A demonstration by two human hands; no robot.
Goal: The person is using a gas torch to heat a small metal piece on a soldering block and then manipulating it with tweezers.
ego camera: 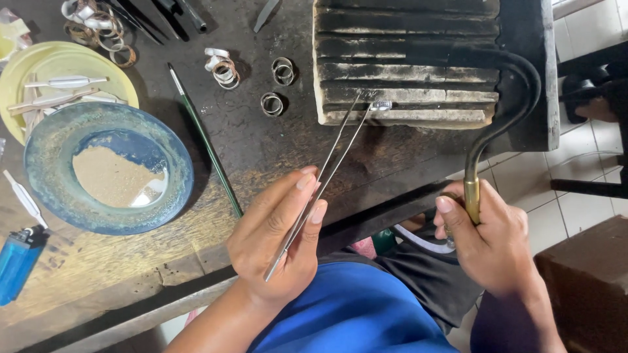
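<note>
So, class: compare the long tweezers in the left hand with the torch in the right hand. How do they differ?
The tweezers are thin, straight and silvery; the torch is a thick, dark, curved tube with a brass end. The left hand pinches the tweezers between thumb and fingers; the right hand wraps around the torch. Both point towards the charred block.

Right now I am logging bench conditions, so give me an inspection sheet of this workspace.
Surface: dark, worn wooden bench.
Job's things: long tweezers reach a small ring on the charred block; curved torch pipe.
Clutter: blue dish with powder, yellow plate, loose rings, brush, blue lighter.
Hands: left hand pinches the tweezers; right hand grips the torch's brass handle.
Cables: nothing seen.
Surroundings: tiled floor.
</note>
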